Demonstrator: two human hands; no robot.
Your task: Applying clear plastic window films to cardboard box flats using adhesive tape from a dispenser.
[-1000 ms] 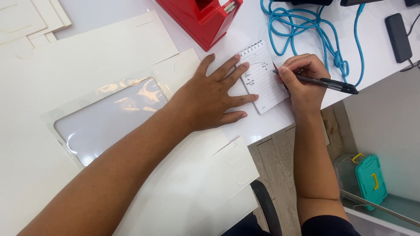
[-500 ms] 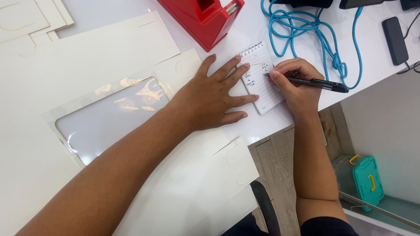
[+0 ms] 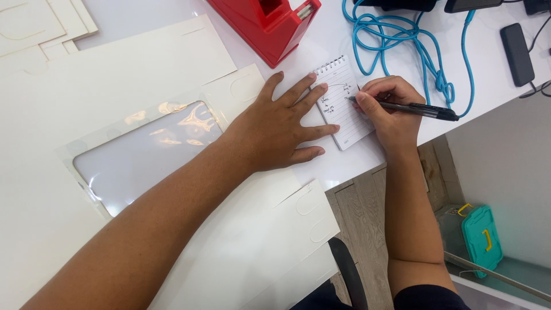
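Observation:
A small spiral-bound notepad (image 3: 343, 109) with lined pages lies on the white table near its front edge. My left hand (image 3: 281, 126) rests flat with fingers spread, its fingertips pressing the notepad's left side. My right hand (image 3: 387, 109) grips a black pen (image 3: 425, 110), whose tip touches the notepad page where there is some handwriting. A flattened cream cardboard box with a clear plastic window (image 3: 143, 152) lies under my left forearm.
A red tape dispenser (image 3: 267, 26) stands behind the notepad. A coiled blue cable (image 3: 413, 46) and a black device (image 3: 516, 46) lie at the back right. More cream cardboard pieces (image 3: 34, 23) sit at the top left. A teal case (image 3: 482, 238) lies below the table edge.
My right hand has slid slightly left along the notepad with the pen tip moving across the page. My left hand stays flat in place.

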